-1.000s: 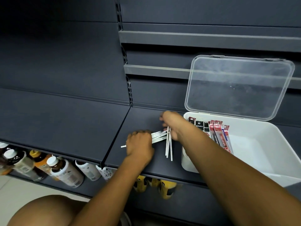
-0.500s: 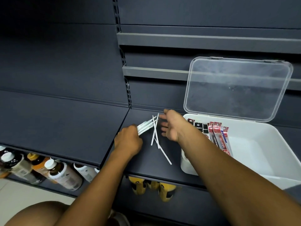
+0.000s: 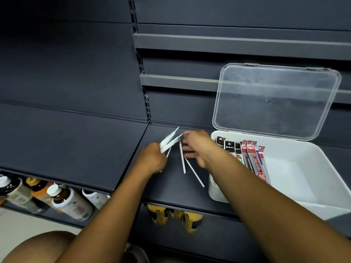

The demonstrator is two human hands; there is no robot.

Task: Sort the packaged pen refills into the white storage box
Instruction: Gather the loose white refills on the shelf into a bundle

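My left hand (image 3: 152, 159) grips a bundle of thin white pen refills (image 3: 169, 141) that fans up and to the right above the dark shelf. My right hand (image 3: 195, 145) is just right of the bundle, and its fingertips pinch the far tip of one refill. Two loose white refills (image 3: 193, 173) lie on the shelf below my right hand. The white storage box (image 3: 296, 179) stands at the right with its clear lid (image 3: 275, 99) raised. Several packaged refills (image 3: 252, 158), red and black, stand along the box's left side.
The dark shelf (image 3: 76, 149) stretches left of my hands. On the lower shelf lie bottles (image 3: 62, 200) at the left and yellow items (image 3: 174, 215) under the shelf edge. Grey rails (image 3: 190, 42) cross the back panel above.
My left hand lifted the refill bundle off the shelf and tilted it up to the right. My right hand moved up to the bundle's tips, leaving two refills on the shelf.
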